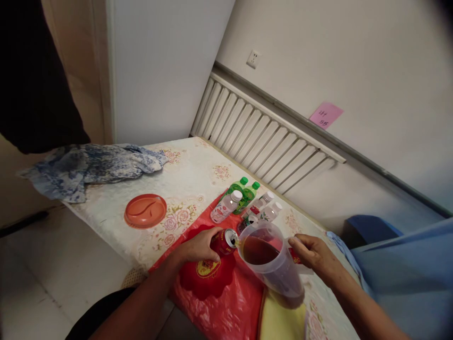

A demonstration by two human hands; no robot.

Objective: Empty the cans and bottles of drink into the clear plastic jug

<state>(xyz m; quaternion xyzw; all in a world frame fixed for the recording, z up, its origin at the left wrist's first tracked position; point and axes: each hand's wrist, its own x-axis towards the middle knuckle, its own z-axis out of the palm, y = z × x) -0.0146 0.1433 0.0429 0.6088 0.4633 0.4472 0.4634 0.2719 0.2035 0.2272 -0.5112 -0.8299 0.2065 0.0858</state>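
Note:
My left hand [201, 245] is wrapped round a red drink can [223, 242], its opened top tilted toward the pitcher. My right hand [307, 249] grips the handle side of a translucent plastic pitcher [279, 274], which leans with its mouth toward the can and holds dark reddish-brown liquid. The can's top and the pitcher's spout meet or nearly meet, with a little amber liquid between them. Under the can lies a red scalloped dish [207, 278] with a yellow emblem, on a red plastic sheet [230, 316].
Behind the can stand green-capped bottles [247, 196], white-capped bottles [226, 208] and a dark can [247, 224]. An orange divided plate [145, 211] and a blue patterned cloth [106, 165] lie left on the floral tablecloth [187, 174]. A yellow cloth [283, 318] is below the pitcher.

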